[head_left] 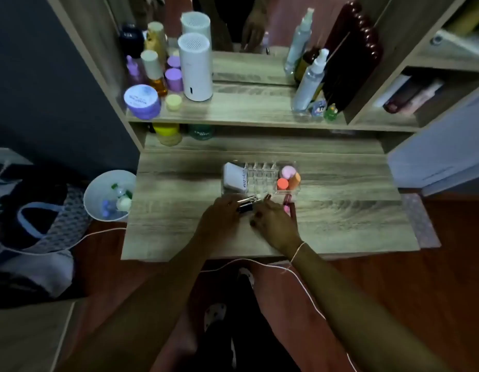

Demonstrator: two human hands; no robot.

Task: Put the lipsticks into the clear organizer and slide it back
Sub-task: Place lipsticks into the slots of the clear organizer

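Note:
The clear organizer stands on the wooden desk, its small middle slots empty. A white compact fills its left part and pink and orange sponges its right part. Just in front of it lie several lipsticks: dark and silver tubes under my left hand, and pink and dark red ones beside my right hand. My left fingers rest on the dark tubes. My right fingers pinch a small lipstick tip. Both hands touch each other over the pile.
A white bin with small bottles sits left of the desk. The shelf above holds jars, a white cylinder, spray bottles and a mirror. A thin white cable runs across my lap.

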